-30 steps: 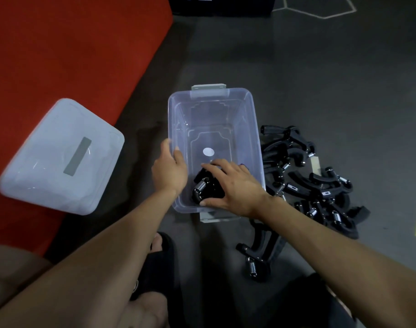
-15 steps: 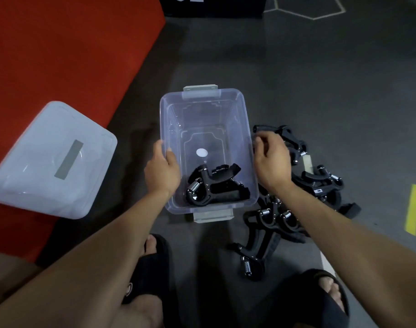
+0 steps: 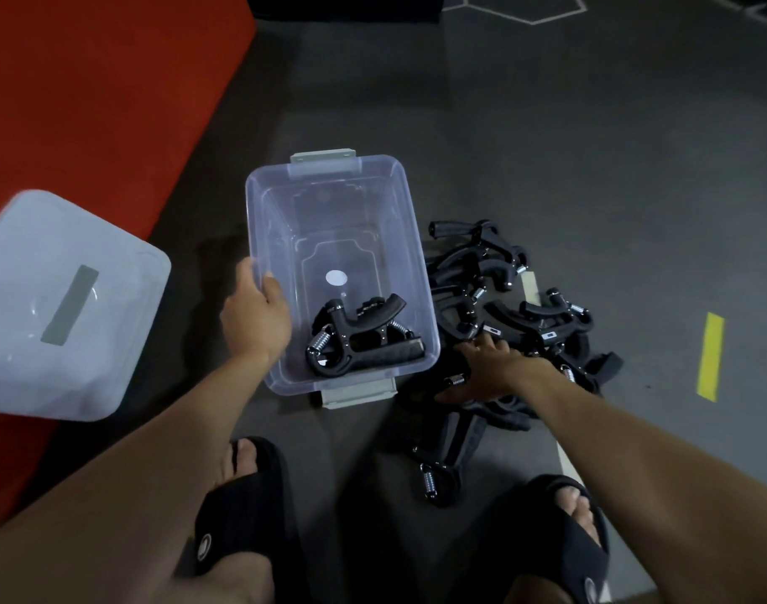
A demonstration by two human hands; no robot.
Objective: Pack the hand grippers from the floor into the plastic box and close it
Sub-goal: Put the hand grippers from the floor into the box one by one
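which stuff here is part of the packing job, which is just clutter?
Job:
plastic box
hand grippers in box
hand gripper pile on floor
lid
left hand, holds box rim
right hand, in the pile

Clutter:
red mat
yellow tape
black slippers

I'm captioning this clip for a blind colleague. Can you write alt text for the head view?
A person's right hand reaches into a pile of black hand grippers on the floor while the left hand holds the rim of an open clear plastic box with grippers already inside. The lid lies off to the left.
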